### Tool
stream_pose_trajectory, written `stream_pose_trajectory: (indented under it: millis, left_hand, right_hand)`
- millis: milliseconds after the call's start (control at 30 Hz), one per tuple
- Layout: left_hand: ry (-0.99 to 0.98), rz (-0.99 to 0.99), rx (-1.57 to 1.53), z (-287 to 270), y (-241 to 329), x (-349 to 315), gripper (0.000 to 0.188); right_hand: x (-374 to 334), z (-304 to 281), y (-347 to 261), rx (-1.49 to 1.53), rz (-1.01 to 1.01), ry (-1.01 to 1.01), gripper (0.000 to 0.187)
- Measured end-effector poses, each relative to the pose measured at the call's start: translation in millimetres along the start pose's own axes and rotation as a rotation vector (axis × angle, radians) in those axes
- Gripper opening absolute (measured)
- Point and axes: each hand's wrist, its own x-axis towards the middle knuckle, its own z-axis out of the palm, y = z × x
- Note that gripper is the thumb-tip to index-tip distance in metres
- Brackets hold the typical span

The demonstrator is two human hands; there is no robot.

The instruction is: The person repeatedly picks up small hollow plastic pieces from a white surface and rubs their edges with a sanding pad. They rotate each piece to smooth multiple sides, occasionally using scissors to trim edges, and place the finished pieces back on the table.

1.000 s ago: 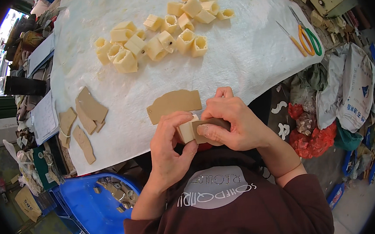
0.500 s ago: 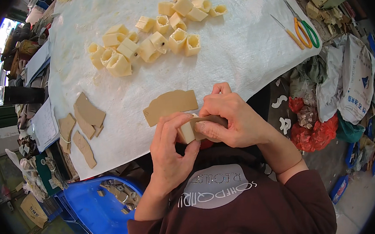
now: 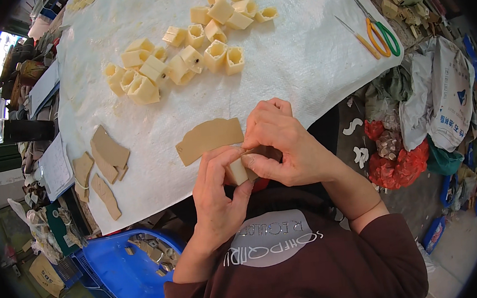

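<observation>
My left hand (image 3: 215, 195) is closed around a cream block (image 3: 237, 173), similar in colour to the hollow ones on the table. My right hand (image 3: 291, 145) pinches a flexible tan-brown sheet piece (image 3: 270, 152) at the block's right side and upper edge. The right fingertips press close to the left ones, partly hiding where sheet and block meet. Just beyond both hands, a flat tan cutout (image 3: 210, 140) with a curved far edge lies on the white cover. More tan cutouts (image 3: 107, 156) lie to the left.
Several hollow cream blocks (image 3: 180, 69) are scattered over the white table cover (image 3: 298, 49). Scissors with orange and green handles (image 3: 384, 36) and an orange-handled pointed tool (image 3: 366, 45) lie far right. A blue tub (image 3: 114, 276) holding scraps stands lower left. Bags (image 3: 444, 93) crowd the right.
My right hand has shifted slightly left and up, its fingers now gathered over the block's upper edge. More of the sheet is hidden. The whole view has turned slightly.
</observation>
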Motion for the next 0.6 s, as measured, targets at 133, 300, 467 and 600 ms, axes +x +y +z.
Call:
stream_pose_trajectory:
  millis: [133,300,467,600]
  left_hand:
    - [-0.008,-0.056,-0.08,1.4,-0.5,0.2,0.046]
    - [-0.021,-0.205,-0.313,0.0,1.3,3.8,0.044]
    - [-0.062,-0.263,-0.478,-2.1,1.1,9.2,0.04]
    - [-0.089,-0.301,-0.53,-2.5,1.1,11.1,0.04]
  right_hand:
    - [-1.6,-0.6,-2.6,0.031,0.015,-0.011,0.018]
    - [-4.4,1.0,-3.2,0.076,0.043,-0.012,0.027]
    - [-5.5,-0.9,-3.3,0.139,0.105,-0.045,0.039]
    - [-2.4,-2.7,-3.5,0.092,0.061,-0.082,0.05]
